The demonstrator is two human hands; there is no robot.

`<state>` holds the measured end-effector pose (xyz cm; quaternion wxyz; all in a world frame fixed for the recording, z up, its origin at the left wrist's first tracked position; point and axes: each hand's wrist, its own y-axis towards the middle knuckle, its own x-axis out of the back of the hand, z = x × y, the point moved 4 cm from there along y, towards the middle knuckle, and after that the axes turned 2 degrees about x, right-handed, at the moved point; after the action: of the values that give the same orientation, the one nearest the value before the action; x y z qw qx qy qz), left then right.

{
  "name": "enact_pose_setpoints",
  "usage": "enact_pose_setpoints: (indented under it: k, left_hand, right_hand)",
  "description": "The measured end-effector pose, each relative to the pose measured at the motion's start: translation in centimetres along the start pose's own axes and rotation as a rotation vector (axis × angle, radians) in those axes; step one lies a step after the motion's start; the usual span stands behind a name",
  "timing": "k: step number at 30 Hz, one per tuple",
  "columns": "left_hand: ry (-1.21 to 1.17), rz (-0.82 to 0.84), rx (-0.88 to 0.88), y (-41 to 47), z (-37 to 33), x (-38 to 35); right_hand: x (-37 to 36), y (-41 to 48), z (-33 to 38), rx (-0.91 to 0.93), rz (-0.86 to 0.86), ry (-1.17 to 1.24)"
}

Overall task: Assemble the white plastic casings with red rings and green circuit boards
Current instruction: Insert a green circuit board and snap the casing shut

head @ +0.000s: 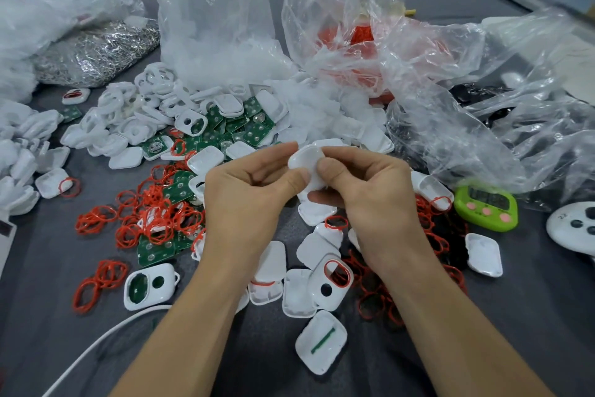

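Note:
My left hand (248,193) and my right hand (370,190) both grip one white plastic casing (306,161) held above the table's middle, thumbs pressed on its smooth back. Its inside is hidden. Loose red rings (154,219) lie heaped to the left of my hands, mixed with green circuit boards (154,251). More green boards (231,126) sit in the pile of white casings (135,126) behind. A casing with a red ring in its window (331,284) lies below my hands, and another with a green board inside (149,287) lies at lower left.
Clear plastic bags (219,16) of white parts and red rings (363,42) stand at the back. A green timer (486,206) and a white controller (576,229) sit at right. A white cable (96,342) crosses the lower left of the grey table (531,316).

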<state>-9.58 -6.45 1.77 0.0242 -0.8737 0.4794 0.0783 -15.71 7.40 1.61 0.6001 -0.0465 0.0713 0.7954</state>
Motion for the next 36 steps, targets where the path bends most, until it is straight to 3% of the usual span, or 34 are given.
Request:
enact_pose_setpoints:
  k: [3,6,9,12,16,23,30,36]
  left_hand:
    - [-0.022,0.079,0.009,0.0,-0.3,-0.3]
    - [-0.008,0.161,0.029,0.1,-0.7,-0.3]
    - [0.033,0.228,0.020,-0.2,-0.8,-0.6]
    - [0.047,0.125,0.027,-0.2,-0.3,-0.1]
    - [0.161,0.015,-0.003,-0.1,0.0,0.5]
    - [-0.090,0.177,0.108,-0.3,-0.6,-0.3]
    - [0.003,0.092,0.008,-0.3,-0.7,-0.4]
    - [0.077,0.047,-0.030,-0.3,-0.6,0.0]
  right_hand:
    - [-0.1,0.2,-0.4,-0.190,0.019,0.191]
    - [-0.4,-0.1,-0.3,-0.346,0.156,0.328]
    - [-0.7,-0.5,-0.3,-0.403,0.320,0.232]
    - [-0.8,-0.7,-0.5,-0.442,0.389,0.208]
    - [-0.7,-0.7,-0.4,-0.423,0.444,0.244]
    - [-0.8,-0.5,-0.4,-0.390,0.478,0.291]
    - [-0.7,-0.3,-0.3,-0.348,0.393,0.252]
    - [-0.6,-0.1,-0.7,-0.311,0.430,0.181]
